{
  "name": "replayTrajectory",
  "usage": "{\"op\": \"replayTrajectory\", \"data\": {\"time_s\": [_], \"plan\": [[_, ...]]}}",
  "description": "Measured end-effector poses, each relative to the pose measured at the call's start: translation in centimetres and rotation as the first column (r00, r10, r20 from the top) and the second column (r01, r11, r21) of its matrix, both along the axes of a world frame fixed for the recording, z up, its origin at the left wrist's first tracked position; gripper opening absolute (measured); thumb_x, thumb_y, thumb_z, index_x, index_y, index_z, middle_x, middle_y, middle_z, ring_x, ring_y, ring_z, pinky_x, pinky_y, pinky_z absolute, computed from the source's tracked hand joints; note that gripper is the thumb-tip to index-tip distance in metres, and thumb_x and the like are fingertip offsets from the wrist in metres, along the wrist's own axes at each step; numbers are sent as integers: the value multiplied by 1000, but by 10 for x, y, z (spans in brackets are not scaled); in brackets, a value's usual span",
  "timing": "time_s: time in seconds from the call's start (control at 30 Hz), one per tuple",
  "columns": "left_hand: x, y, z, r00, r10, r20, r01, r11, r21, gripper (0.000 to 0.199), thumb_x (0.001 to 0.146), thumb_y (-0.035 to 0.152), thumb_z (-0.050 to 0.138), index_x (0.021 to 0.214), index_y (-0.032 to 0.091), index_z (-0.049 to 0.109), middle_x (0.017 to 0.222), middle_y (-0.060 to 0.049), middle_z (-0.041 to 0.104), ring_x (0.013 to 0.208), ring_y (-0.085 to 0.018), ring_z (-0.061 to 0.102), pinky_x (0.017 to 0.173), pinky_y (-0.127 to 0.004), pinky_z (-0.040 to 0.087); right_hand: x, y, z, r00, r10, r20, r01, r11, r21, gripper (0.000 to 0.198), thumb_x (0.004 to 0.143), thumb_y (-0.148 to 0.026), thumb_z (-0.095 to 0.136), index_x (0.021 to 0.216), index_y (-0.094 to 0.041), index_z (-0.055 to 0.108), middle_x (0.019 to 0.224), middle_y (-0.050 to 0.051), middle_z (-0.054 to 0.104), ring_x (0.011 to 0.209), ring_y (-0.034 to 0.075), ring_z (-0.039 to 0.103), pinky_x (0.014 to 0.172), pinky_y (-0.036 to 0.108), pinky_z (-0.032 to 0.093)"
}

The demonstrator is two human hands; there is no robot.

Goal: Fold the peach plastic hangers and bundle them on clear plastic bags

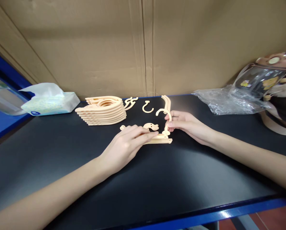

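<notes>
Head view: what's the surface and room?

Black tabletop (205,172), blue front edge (225,213). Brown cardboard (85,48) stands behind it. Reddish floor (274,217) at lower right.

Other stuff on top?

Tissue pack (50,103) on the left, stack of cream hanger parts (104,111) right of it. One loose hook (147,108) near the back edge. Crinkled clear plastic bag (226,99) on the right, strapped bottle (258,76) with brown lid beside it.

Fingers?

Right hand (184,124): thumb and fingers pinched on the stem of a cream hook (169,115). Hook upright, base at the right end of the cream hanger body (161,140). Can't tell if it's seated or just touching.

And left?

Left hand (124,143) is palm down, fingers laid over the hanger body, index extended along it. Thumb hidden, so can't confirm a clamp. Body lies on the tabletop, mid-frame, between the hands.

Any readable labels?

None. Blue oval logo (34,113) on the tissue pack, too small to read. Bottle has yellow cartoon stickers.
</notes>
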State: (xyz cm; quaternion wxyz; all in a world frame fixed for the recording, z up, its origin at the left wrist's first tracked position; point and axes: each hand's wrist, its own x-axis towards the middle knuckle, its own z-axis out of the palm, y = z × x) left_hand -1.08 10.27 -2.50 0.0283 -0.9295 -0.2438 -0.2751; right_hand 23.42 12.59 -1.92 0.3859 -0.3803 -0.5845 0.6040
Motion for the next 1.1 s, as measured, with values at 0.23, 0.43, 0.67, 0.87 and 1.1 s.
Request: {"op": "replayTrajectory", "data": {"time_s": [0.23, 0.43, 0.67, 0.87, 1.1], "plan": [[-1, 2, -3, 996, 31, 82, -21, 992, -126, 31, 95, 14, 52, 125, 20, 59, 108, -4, 65, 94, -14, 59, 81, -25, 46, 4, 0, -1, 1000, -10, -18, 9, 1000, -20, 44, 78, -27, 72, 117, -19, 55, 78, -1, 67, 74, 11, 57, 74, 27, 43], [-1, 1, -3, 996, 28, 89, -14, 988, -154, 31, 96, 14, 51, 126, 22, 57, 111, -3, 64, 97, -13, 59, 84, -25, 46, 5, 1, -1, 1000, 10, -18, -10, 1000, -13, 49, 79, -28, 71, 123, -18, 52, 80, 0, 67, 76, 12, 57, 77, 29, 42], [0, 1, -1, 998, 28, 53, -22, 994, -111, 26, 95, 13, 50, 120, 15, 61, 106, -7, 65, 93, -16, 60, 81, -28, 48, 4, 1, -4, 1000, -9, 15, 9, 999, 33, 53, 79, -26, 70, 127, -18, 49, 74, -2, 66, 69, 12, 54, 76, 31, 42], [-2, 0, -3, 999, 10, 42, -7, 997, -83, 30, 94, 9, 52, 122, 14, 60, 107, -7, 65, 92, -17, 59, 79, -29, 48, 3, 1, -4, 998, 64, 2, -64, 998, 29, 53, 81, -25, 68, 129, -17, 47, 75, -2, 67, 70, 12, 58, 77, 33, 44], [-4, -1, -2, 999, 5, 31, -3, 999, -40, 30, 93, 8, 52, 121, 16, 60, 107, -7, 65, 91, -17, 59, 79, -30, 47, 2, -1, -4, 999, 40, 1, -40, 997, 64, 52, 80, -27, 69, 127, -17, 48, 73, -2, 68, 68, 13, 60, 77, 34, 46]]}}
